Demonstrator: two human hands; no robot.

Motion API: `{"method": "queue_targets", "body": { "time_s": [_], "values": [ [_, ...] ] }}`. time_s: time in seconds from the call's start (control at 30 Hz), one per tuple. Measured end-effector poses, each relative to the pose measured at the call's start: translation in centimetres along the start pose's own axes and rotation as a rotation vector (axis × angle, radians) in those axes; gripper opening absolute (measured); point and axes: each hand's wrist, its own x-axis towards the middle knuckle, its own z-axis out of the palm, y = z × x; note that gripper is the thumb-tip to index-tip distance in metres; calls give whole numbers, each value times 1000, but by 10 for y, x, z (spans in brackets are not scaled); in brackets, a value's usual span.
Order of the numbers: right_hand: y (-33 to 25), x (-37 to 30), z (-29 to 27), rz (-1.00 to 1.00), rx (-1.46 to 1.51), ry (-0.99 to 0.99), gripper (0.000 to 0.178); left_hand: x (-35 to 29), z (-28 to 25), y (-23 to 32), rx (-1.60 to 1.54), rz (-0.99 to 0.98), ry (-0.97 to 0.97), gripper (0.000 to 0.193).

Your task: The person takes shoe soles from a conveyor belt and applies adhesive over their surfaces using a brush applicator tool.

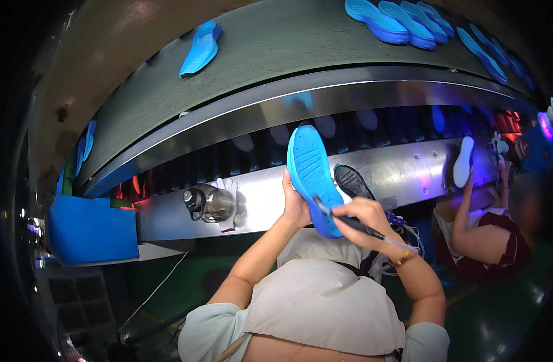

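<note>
A bright blue shoe sole (pixel 310 166) stands tilted in front of me, its grooved face toward me. My left hand (pixel 296 204) is closed around its left edge. In my right hand (pixel 366 218) is a slim black pen-like tool (pixel 360 227). A pale cord or tube seems to trail from the tool's rear end toward my wrist. Its tip touches or hovers just over the lower part of the sole; I cannot tell which. Just behind my right hand, a black sole (pixel 352 180) lies on the metal ledge (pixel 267 188).
On the ledge at left stand a dark clear bottle (pixel 211 203) and a white glove (pixel 230 188). Beyond a metal rail (pixel 240 111), a grey-green conveyor belt (pixel 282 42) carries several blue soles (pixel 403 24). A blue box (pixel 94 229) sits far left. At right, a co-worker's hand holds a pale sole (pixel 463 161).
</note>
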Motion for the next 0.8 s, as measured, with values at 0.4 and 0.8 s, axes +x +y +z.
{"method": "queue_targets", "body": {
  "time_s": [0.4, 0.8],
  "values": [
    [-10, 40, -25, -2, 387, -64, 20, -10, 47, 14, -333, -125, -19, 90],
    [-10, 30, -48, 195, 589, -7, 20, 0, 58, 29, 74, 183, -131, 99]
  ]
}}
